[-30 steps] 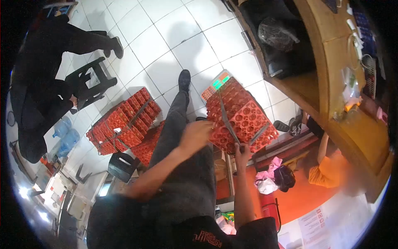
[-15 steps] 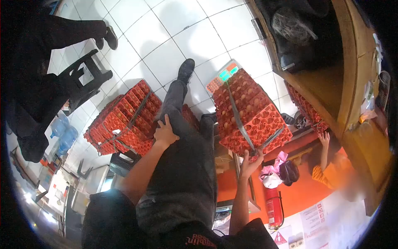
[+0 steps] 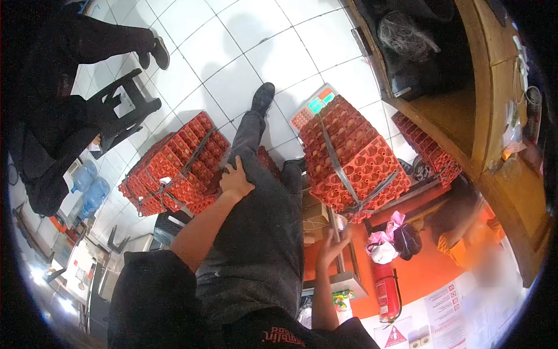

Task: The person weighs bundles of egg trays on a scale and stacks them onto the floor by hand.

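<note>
A tall stack of red egg trays, bound with grey straps, stands on a digital scale with a lit green display. Just short of the strap knot is my right hand, apart from the stack, fingers stretched and nothing seen in them. My left hand rests on my dark trouser leg with its fingers spread. To its left sits a second bundle of strapped egg trays, beside my leg.
A third egg tray stack stands by a wooden cabinet. A fire extinguisher and hanging bags are at the orange wall. Left are a black stool, water jugs and a seated person. Another person in orange is at right.
My right hand has let go of the strap on the egg tray stack and drawn back toward me. My left hand stays on my leg. The raised hand of the person at right no longer shows.
</note>
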